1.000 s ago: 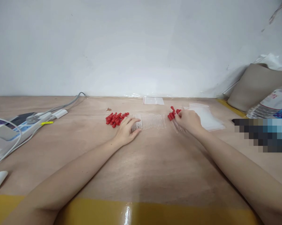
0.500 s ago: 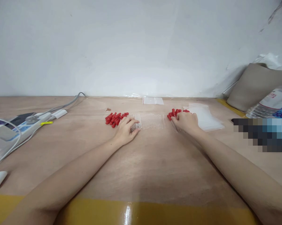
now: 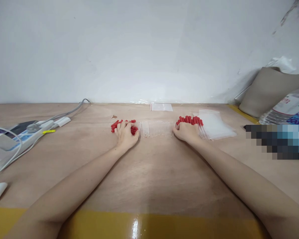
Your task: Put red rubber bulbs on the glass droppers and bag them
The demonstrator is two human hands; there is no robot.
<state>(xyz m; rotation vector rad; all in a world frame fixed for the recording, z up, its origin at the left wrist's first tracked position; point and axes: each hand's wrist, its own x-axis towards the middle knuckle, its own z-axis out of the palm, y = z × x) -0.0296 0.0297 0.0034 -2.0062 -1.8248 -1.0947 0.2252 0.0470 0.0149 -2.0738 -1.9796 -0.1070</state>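
In the head view, clear tubes (image 3: 160, 128) lie in a row toward the far edge of the table (image 3: 149, 172). The left hand (image 3: 126, 134) bends its fingers over red caps (image 3: 113, 126); the right hand (image 3: 187, 131) curls its own at red-topped tubes (image 3: 188, 119). Whether either grips anything, I cannot tell. A light touch should stop tubes rolling.

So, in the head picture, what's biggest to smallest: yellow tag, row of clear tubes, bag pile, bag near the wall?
1. bag pile
2. row of clear tubes
3. bag near the wall
4. yellow tag
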